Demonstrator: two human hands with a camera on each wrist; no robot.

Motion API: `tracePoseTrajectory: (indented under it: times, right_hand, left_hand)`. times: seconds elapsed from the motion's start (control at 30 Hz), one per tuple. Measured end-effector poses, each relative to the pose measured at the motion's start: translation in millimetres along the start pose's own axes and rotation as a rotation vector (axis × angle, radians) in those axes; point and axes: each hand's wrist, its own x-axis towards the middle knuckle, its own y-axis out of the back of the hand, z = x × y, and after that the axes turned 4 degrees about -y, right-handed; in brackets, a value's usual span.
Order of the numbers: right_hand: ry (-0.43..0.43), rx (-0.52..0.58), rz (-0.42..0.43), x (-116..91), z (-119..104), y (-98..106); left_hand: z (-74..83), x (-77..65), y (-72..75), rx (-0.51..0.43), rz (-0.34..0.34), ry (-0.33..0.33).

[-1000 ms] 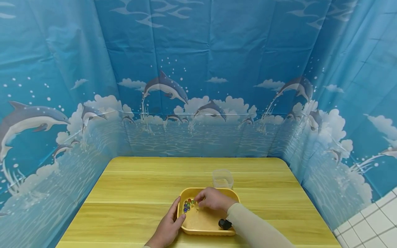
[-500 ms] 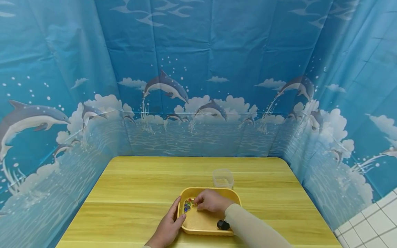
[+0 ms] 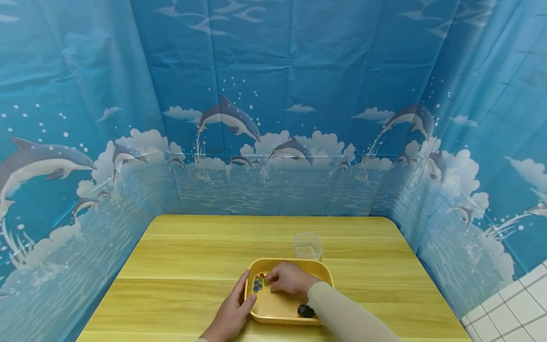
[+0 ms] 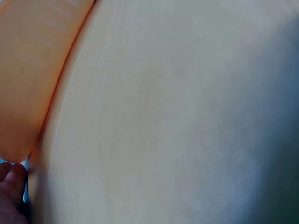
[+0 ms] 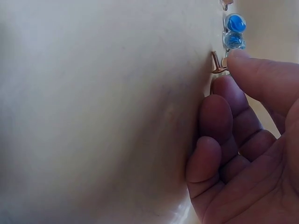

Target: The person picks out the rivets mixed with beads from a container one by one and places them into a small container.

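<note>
My left hand (image 3: 232,308) grips the left side of a yellow plastic tray (image 3: 273,320), thumb over the rim and fingers along the outer wall. In the left wrist view, fingertips (image 4: 16,175) show beside the orange-looking tray wall (image 4: 32,70). Inside the tray, my right hand (image 3: 292,278) is low over the floor with its fingers curled. The right wrist view shows its thumb and forefinger closing at a small brass thumbtack (image 5: 217,65), pin upward. Several coloured glass marbles (image 3: 258,283) lie together along the tray's left side, blue ones (image 5: 235,23) just beyond the thumb.
A clear plastic container (image 3: 307,244) stands on the yellow wood-grain table (image 3: 192,266) behind the tray. Another brass piece (image 5: 227,4) lies beyond the marbles. A black device (image 3: 305,311) sits under the right sleeve (image 3: 342,308). Blue dolphin-print curtains (image 3: 273,190) enclose the table.
My right hand has lowered slightly and its fingers now cover the spot where a brass tack showed. The right forearm has shifted a little left. My left hand stays on the tray.
</note>
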Motion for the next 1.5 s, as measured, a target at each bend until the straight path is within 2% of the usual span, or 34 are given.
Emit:
tracePoseTrajectory:
  times: [0.27,0.5,0.6,0.93,1.5]
  right_hand:
    - [-0.012,0.045,0.003,0.1,0.5,-1.2]
    - [-0.030,0.135,0.006,-0.7,1.0,-4.5]
    - [-0.021,0.102,0.012,-1.0,1.3,-4.5]
    - [0.033,-0.121,0.041,2.5,7.0,-4.3]
    - [0.036,-0.154,0.049,3.6,8.8,-3.8]
  left_hand:
    - [-0.3,-0.5,-0.4,-0.019,-0.003,0.001]
    - [-1.6,0.2,0.1,-0.011,0.000,-0.015]
    - [-1.6,0.2,-0.3,-0.005,0.003,-0.012]
    - [1.2,-0.4,-2.0,0.011,0.015,-0.007]
    - [0.5,0.4,-2.0,-0.006,0.017,-0.010]
